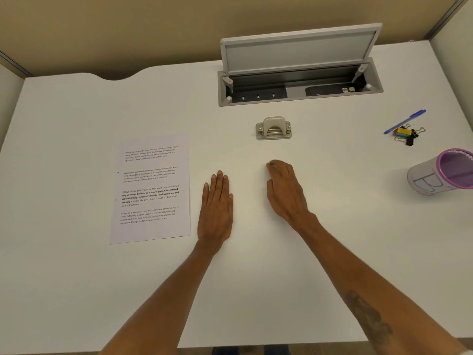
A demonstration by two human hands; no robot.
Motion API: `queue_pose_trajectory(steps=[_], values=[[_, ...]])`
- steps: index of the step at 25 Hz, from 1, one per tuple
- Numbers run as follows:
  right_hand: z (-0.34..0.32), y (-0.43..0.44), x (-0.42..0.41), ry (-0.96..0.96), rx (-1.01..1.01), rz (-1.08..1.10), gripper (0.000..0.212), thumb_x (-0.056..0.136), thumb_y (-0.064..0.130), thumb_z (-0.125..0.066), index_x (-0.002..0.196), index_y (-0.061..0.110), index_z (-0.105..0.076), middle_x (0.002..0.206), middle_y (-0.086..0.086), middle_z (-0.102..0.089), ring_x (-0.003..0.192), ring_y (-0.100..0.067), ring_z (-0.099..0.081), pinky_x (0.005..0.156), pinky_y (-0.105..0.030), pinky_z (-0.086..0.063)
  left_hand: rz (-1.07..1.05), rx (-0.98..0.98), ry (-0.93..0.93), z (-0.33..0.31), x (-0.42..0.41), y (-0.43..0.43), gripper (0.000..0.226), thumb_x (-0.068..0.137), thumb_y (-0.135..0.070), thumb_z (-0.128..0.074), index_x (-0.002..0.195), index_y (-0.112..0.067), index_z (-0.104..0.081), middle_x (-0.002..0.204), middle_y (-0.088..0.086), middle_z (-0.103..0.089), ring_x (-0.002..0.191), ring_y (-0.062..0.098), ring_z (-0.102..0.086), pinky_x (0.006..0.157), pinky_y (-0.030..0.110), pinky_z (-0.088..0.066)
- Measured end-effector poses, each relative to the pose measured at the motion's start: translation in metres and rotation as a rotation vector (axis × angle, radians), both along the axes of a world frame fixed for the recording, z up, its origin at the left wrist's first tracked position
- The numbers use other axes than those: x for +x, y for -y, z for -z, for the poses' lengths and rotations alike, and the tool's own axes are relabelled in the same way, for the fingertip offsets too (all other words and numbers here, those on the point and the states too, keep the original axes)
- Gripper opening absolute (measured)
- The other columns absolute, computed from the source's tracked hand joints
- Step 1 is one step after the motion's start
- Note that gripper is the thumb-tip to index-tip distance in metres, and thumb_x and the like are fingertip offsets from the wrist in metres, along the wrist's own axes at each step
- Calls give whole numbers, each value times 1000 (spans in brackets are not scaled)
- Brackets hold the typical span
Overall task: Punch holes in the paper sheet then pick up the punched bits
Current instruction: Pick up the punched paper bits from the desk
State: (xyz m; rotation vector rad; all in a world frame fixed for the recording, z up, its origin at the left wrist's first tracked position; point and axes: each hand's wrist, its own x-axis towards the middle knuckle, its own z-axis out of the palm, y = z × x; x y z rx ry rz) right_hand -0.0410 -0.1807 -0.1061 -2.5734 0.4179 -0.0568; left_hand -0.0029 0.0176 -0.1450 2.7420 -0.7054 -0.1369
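A printed paper sheet [151, 188] with several text paragraphs lies flat on the white desk [76, 278], left of centre. A beige two-hole punch [273, 128] stands further back, in the middle of the desk. My left hand [216, 208] rests flat, palm down, fingers together, just right of the sheet's edge. Over the desk below the punch is my right hand [285, 190], fingers curled downward, tips blurred, holding nothing. Two small dark marks sit at the sheet's left margin; I cannot tell what they are.
An open cable tray [299, 90] with a raised lid is set into the desk's back. At the right lie a blue pen [405, 121] and several binder clips [407, 135]. A mesh cup with a purple rim [442, 172] stands at the right edge.
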Motion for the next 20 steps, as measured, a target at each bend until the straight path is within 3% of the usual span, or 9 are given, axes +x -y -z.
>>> queue_pose_trajectory(steps=[3, 6, 10, 14, 16, 20], values=[[6, -5, -26, -50, -11, -102, 51, 96, 10, -44, 146, -1, -41, 152, -11, -42, 141, -25, -35, 112, -39, -39, 0, 4, 3, 0, -1, -1, 53, 108, -19, -29, 157, -5, -17, 166, 9, -14, 155, 22, -8, 126, 43, -13], [6, -3, -50, 22, -6, -101, 46, 94, 12, -45, 139, 2, -52, 143, -8, -52, 133, -22, -44, 104, -37, -47, -8, 11, 0, 0, -1, 1, 53, 108, -20, -29, 157, -5, -17, 166, 9, -13, 155, 22, -7, 126, 43, -13], [2, 4, -79, 172, 235, 187, 23, 99, 17, -56, 118, 20, -67, 118, 9, -66, 108, -11, -58, 89, -18, -45, -9, 20, -2, 2, -2, 0, 53, 108, -20, -27, 157, -5, -15, 167, 9, -10, 155, 21, -4, 126, 42, -11], [7, -7, -81, 116, 490, 435, 31, 82, 2, -74, 108, 15, -63, 108, 1, -59, 89, 2, -58, 73, -6, -43, -10, 24, -1, 2, -2, 1, 53, 108, -20, -27, 158, -6, -14, 167, 9, -8, 155, 20, -3, 126, 42, -10], [6, -11, -68, 118, 515, 491, 31, 79, -1, -75, 102, 14, -62, 105, 1, -58, 85, 9, -55, 71, -3, -41, -10, 27, -1, 2, -2, 1, 53, 108, -21, -26, 158, -6, -13, 167, 9, -8, 155, 20, -2, 126, 42, -9], [6, -16, -47, 165, 538, 545, 26, 79, 1, -76, 98, 12, -62, 103, -1, -61, 84, -2, -59, 72, -7, -42, -12, 27, -7, 2, -2, 1, 53, 108, -21, -25, 158, -6, -13, 167, 8, -8, 155, 20, -2, 126, 40, -8]])
